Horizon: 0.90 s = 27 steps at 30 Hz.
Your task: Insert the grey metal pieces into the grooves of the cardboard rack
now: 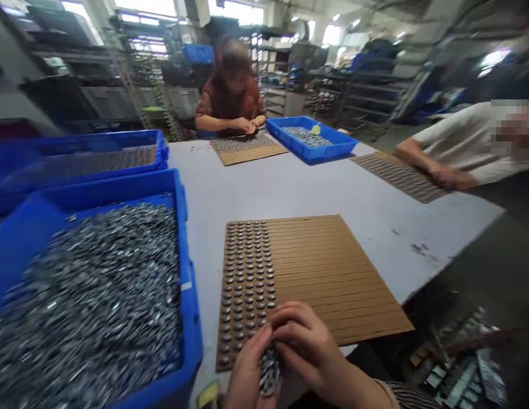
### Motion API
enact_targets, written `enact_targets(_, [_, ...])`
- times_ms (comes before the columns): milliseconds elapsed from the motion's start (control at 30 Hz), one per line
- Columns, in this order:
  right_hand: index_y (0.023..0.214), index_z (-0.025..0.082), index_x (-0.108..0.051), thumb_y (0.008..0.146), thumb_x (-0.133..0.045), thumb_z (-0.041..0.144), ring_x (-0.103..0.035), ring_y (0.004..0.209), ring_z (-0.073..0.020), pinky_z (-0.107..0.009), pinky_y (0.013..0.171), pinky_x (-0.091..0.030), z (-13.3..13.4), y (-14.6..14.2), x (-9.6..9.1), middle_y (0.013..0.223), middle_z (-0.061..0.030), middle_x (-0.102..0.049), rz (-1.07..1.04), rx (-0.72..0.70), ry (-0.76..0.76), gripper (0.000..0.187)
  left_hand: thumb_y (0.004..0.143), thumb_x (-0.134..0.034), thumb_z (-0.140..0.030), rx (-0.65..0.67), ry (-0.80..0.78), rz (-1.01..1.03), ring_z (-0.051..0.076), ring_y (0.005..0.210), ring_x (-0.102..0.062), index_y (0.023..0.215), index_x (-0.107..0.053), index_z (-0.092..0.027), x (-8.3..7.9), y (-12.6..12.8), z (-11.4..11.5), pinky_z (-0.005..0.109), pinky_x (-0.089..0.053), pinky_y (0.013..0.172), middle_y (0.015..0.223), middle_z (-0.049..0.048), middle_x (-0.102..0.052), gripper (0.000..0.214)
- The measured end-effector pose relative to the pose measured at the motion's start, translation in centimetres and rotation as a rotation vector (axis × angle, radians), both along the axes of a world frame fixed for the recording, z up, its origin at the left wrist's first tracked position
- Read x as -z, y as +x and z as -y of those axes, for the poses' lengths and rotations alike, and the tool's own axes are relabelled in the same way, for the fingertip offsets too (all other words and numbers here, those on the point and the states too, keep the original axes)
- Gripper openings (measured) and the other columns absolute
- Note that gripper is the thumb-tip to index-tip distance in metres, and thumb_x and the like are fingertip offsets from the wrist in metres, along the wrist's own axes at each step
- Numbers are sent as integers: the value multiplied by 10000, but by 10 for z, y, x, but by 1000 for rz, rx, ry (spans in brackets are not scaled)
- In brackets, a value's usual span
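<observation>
My left hand [247,372] is cupped at the bottom edge, closed around a small heap of dark metal discs [269,372]. My right hand [307,343] curls over that heap, fingertips pinching at the discs. Both hands hover at the near edge of a slotted cardboard board [328,272]. Several columns of discs [247,278] fill the board's left part; its right part is bare ridges. A blue bin [183,238] heaped with the same discs stands to the left of my hands.
A second blue bin [76,159] sits behind the first. Across the grey table [290,187] one person works at another board [247,149] beside a blue tray [311,145]. A second person's arm rests on a board [400,177] at the right. Shelving lines the background.
</observation>
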State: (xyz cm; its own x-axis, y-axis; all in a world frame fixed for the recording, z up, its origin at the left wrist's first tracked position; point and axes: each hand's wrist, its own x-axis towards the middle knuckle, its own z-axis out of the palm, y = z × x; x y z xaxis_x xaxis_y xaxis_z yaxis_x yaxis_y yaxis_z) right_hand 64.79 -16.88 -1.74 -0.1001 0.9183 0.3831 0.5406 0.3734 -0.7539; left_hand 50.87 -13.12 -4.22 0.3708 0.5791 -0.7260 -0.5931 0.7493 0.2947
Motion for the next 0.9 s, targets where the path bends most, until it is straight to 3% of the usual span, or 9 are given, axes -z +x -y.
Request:
enact_targets(100, [1045,254,-625,924,-533,168,-536,1148,-221,-398,981,-478,10,5,5,1125,-73,-616,-47,45,-28,175,732,-764,-172,129,118,62,143,744,-627,834,-681,-111,-8,-2,9,235,-502,677,810,51,-666,145])
enact_targets(200, [1037,254,-632,920,-552,167,-570,1099,-207,-354,941,-505,11,9,10,1096,-67,-628,-89,61,-21,166,738,-777,-316,228,192,26,106,620,-552,842,-647,-116,-17,-3,13,219,-461,550,718,21,-607,260])
enact_targets(400, [999,231,-627,938,-540,193,-637,895,-181,-282,760,-556,6,9,3,923,-56,-649,-186,-16,-152,113,632,-838,-379,230,213,-72,81,558,-467,809,-579,-143,-22,-5,13,186,-359,443,648,-12,-545,393])
enact_targets(633, [1014,252,-635,930,-545,195,-657,813,-170,-256,672,-558,12,23,-3,899,-58,-661,29,-102,-192,136,637,-819,-394,273,159,-75,59,520,-447,827,-564,-155,-24,-6,12,169,-228,391,681,-24,-531,398])
enact_targets(767, [1018,239,-637,932,-549,209,-662,847,-184,-278,691,-566,5,31,13,936,-73,-673,74,-14,-150,126,793,-622,-430,145,82,-61,72,471,-448,997,-600,-136,-27,-14,6,174,-225,366,681,9,-589,358])
enact_targets(900, [1001,229,-632,932,-539,191,-651,823,-172,-288,694,-561,-9,31,37,896,-57,-674,155,19,-65,122,824,-561,-344,2,122,-110,84,479,-470,993,-546,-159,-30,-25,5,159,-244,368,650,7,-601,252])
